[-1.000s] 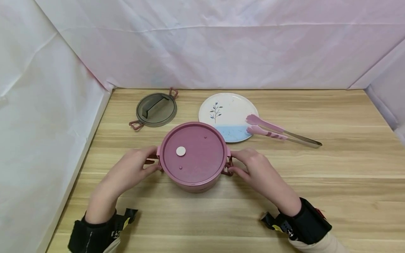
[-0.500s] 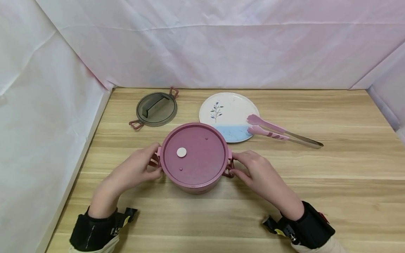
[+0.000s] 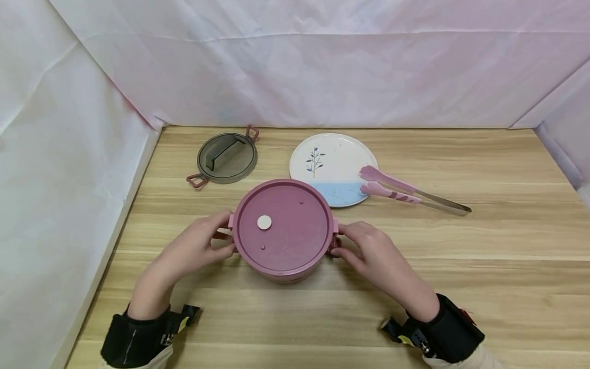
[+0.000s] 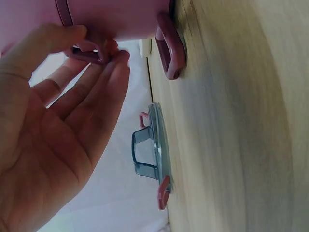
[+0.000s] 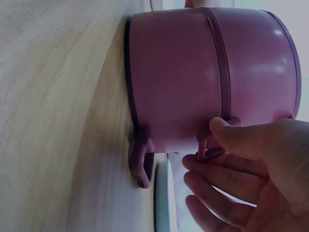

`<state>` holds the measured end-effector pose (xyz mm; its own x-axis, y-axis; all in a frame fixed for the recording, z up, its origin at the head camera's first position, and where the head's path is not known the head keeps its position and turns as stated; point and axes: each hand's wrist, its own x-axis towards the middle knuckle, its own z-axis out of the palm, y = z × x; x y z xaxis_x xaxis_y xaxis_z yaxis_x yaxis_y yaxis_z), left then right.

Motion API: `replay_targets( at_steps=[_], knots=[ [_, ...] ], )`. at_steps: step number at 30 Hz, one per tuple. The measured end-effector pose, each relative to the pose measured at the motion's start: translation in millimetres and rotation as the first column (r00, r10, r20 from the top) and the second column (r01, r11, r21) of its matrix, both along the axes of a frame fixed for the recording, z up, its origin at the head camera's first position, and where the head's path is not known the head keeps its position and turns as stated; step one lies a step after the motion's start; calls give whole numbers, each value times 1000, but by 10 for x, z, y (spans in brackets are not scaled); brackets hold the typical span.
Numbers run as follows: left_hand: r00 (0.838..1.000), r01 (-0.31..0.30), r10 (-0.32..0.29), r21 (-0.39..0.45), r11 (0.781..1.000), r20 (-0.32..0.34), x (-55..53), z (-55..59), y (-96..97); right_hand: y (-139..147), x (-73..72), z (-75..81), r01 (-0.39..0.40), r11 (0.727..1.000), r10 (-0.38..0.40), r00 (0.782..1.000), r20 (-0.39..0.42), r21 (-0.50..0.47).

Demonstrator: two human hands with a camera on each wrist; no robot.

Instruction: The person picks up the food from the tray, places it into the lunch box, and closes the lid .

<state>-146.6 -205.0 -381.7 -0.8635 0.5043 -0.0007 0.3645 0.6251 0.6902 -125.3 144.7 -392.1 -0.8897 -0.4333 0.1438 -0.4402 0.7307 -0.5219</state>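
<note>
A tall plum-coloured stacked pot (image 3: 295, 230) stands upright on the wooden table, with a round white button on its flat lid. My left hand (image 3: 191, 246) is at its left side; in the left wrist view, thumb and fingertips pinch a side handle (image 4: 91, 53) partway up. Opposite, my right hand (image 3: 373, 251) holds the matching handle (image 5: 207, 150), its thumb on top and the index finger beneath. Lower down, the bottom tier's handles (image 5: 141, 162) are untouched. From above, the upper tier and lid hide most of the pot's body.
Behind the pot lies a white and blue plate (image 3: 341, 159). Pink-tipped tongs (image 3: 401, 189) rest partly on it, their metal end to the right. At the back left is a dark see-through lid (image 3: 228, 159) with two reddish handles. White cloth walls (image 3: 322, 77) border the table.
Fingers of both hands have shifted slightly at the handles. The pot, plate, tongs and dark lid look essentially unmoved.
</note>
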Motion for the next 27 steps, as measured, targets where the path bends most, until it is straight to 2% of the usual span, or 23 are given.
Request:
replay_targets(
  at_steps=[5,9,14,22,27],
  knots=[
    [997,-53,51,-32,998,-55,41,3,39,-18,-4,-43,-3,1000,3,999,-36,-18],
    [995,-69,66,-40,997,-69,57,-4,64,-24,8,-86,1,999,-4,998,-59,-49],
    [995,-78,75,-43,996,-73,75,-30,71,-32,23,-121,6,996,-11,998,-61,-92],
    [995,-81,81,3,997,-56,83,-58,62,-51,33,-183,0,983,-9,999,-46,-182],
    [995,-84,85,29,996,-51,93,-76,61,-60,38,-187,6,983,-16,998,-53,-184]
  ],
)
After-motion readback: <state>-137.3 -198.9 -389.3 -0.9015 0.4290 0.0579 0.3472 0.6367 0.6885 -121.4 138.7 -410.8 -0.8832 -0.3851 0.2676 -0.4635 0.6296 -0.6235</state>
